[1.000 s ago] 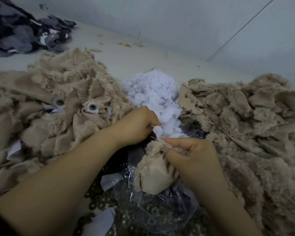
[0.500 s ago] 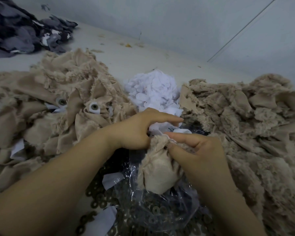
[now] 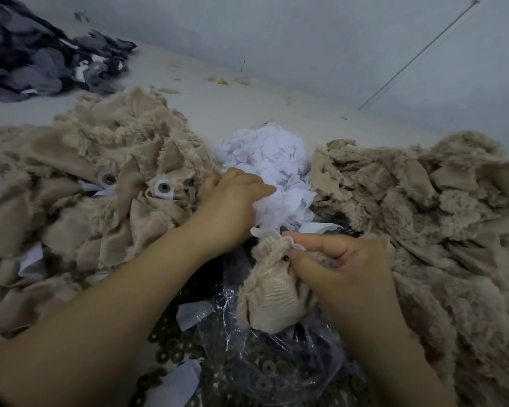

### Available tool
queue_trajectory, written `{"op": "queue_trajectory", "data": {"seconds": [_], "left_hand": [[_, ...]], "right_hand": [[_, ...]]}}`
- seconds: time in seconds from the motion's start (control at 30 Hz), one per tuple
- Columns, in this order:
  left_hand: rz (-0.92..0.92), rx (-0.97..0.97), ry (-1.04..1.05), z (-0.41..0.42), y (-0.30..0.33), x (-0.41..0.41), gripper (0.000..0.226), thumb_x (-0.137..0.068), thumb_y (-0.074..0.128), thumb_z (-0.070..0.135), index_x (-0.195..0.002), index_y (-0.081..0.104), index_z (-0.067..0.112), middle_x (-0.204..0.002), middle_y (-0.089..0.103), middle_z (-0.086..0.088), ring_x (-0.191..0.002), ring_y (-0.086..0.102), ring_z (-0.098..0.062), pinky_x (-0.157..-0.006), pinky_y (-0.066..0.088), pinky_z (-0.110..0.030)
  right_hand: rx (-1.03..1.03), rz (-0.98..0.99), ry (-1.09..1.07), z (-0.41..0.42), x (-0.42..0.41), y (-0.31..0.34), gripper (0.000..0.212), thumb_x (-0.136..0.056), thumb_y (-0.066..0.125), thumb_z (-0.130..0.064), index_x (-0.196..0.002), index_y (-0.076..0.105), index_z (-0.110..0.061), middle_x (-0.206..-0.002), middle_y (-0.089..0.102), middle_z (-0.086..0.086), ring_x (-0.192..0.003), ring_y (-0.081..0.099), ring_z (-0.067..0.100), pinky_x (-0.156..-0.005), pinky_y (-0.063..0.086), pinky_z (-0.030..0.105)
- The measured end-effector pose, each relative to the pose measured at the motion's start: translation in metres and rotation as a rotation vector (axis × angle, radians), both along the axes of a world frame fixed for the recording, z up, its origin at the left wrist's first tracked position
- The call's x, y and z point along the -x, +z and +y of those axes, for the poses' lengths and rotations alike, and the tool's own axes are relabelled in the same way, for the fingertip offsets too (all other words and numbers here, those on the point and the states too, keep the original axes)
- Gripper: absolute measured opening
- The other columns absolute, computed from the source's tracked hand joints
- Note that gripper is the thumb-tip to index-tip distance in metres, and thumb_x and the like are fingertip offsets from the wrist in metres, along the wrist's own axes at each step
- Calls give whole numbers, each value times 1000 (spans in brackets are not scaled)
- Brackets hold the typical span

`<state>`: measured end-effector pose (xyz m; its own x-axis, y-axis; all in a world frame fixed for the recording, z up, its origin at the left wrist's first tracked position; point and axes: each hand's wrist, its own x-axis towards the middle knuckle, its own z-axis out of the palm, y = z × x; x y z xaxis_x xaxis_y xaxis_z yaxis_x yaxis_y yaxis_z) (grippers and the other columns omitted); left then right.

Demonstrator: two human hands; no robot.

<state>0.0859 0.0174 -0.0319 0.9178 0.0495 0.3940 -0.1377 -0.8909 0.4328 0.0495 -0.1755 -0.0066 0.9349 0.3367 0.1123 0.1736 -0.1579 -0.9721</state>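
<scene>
Fingers (image 3: 312,241) of the right hand (image 3: 344,262) pinched the top of a beige plush piece (image 3: 274,301), which sat over a clear bag of washers (image 3: 271,365) at the near side of the counter (image 3: 218,107). The left hand (image 3: 232,207) curled its thumb and fingers round white scraps (image 3: 265,160) heaped between two beige plush piles (image 3: 100,171).

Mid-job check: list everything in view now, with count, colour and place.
plush piece: one, beige, centre, over the bag
white scraps: one heap, white, centre back
left plush pile: one, beige, left
right plush pile: one, beige, right
eye discs: two, grey on white, in left plush pile
washers: many, dark, bottom centre
plastic bag: one, clear, under plush piece
grey fabric heap: one, grey, top left
table: one, off-white, beneath everything
left hand: one, touching white scraps
right hand: one, pinching plush piece
</scene>
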Motion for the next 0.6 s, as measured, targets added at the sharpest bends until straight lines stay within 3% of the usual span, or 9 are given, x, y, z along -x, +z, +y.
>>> {"op": "queue_trajectory", "data": {"seconds": [0.03, 0.1, 0.17, 0.2, 0.33, 0.4, 0.47, 0.53, 0.6], "left_hand": [[-20, 11, -11, -1, 0, 1, 50, -79, 57, -9, -122, 68, 14, -121, 60, -4, -118, 47, -28, -98, 35, -38], [-84, 283, -16, -5, 5, 7, 39, -80, 54, -11, -105, 74, 11, -99, 63, -2, -97, 56, -25, -85, 43, -31], [79, 673, -53, -9, 16, 12, 16, -89, 62, 6, -87, 77, 12, -77, 70, -1, -74, 62, -18, -68, 49, -27], [216, 762, -76, -11, 21, 14, 18, -92, 64, 20, -82, 77, 12, -71, 72, -2, -67, 64, -14, -63, 49, -26], [525, 763, -154, -10, 29, 18, 47, -84, 63, 55, -72, 75, 11, -71, 73, -1, -69, 67, -14, -72, 54, -30], [581, 908, -252, -13, 29, 22, 40, -75, 70, 46, -62, 66, 8, -60, 63, -4, -57, 57, -16, -63, 46, -27], [559, 1093, -318, -17, 27, 26, 21, -69, 75, 26, -65, 68, 7, -58, 60, -4, -52, 52, -11, -54, 42, -20], [494, 1214, -313, -20, 26, 28, 14, -65, 76, 17, -70, 69, 7, -58, 60, -2, -47, 49, -8, -43, 35, -15], [405, 1273, -278, -23, 26, 28, 12, -68, 75, 9, -76, 66, 5, -57, 61, -1, -43, 49, -6, -37, 31, -13]], "right_hand": [[7, -16, -8, 0, 0, 0, 28, -82, 71, -3, -80, 80, -29, -39, 57, 5, -33, 39, 7, -36, 35, 14], [21, -42, -15, 0, 0, 1, 27, -82, 72, -6, -81, 81, -32, -41, 58, 11, -37, 38, 12, -38, 33, 16], [57, -79, -1, 0, -1, 0, 28, -82, 72, -7, -84, 80, -33, -43, 58, 12, -38, 36, 12, -38, 31, 18], [82, -106, 9, 1, 0, -1, 28, -81, 72, -7, -85, 80, -34, -43, 58, 11, -39, 34, 11, -38, 29, 18], [167, -208, 50, 4, 4, -3, 32, -81, 74, -7, -88, 78, -38, -42, 59, -13, -35, 32, 3, -37, 29, 13], [223, -252, 49, 4, 2, -6, 31, -81, 75, -7, -91, 78, -37, -54, 67, -22, -36, 47, 10, -37, 39, 17], [250, -268, 34, 4, 1, -7, 29, -81, 76, -8, -95, 79, -33, -70, 72, -25, -54, 66, 25, -48, 54, 26], [261, -276, 34, 5, 0, -9, 27, -81, 76, -8, -97, 79, -30, -70, 72, -26, -55, 67, 23, -49, 53, 29], [259, -268, 39, 3, 0, -11, 28, -81, 76, -6, -96, 79, -29, -56, 66, -26, -38, 53, 6, -36, 37, 13]]}}
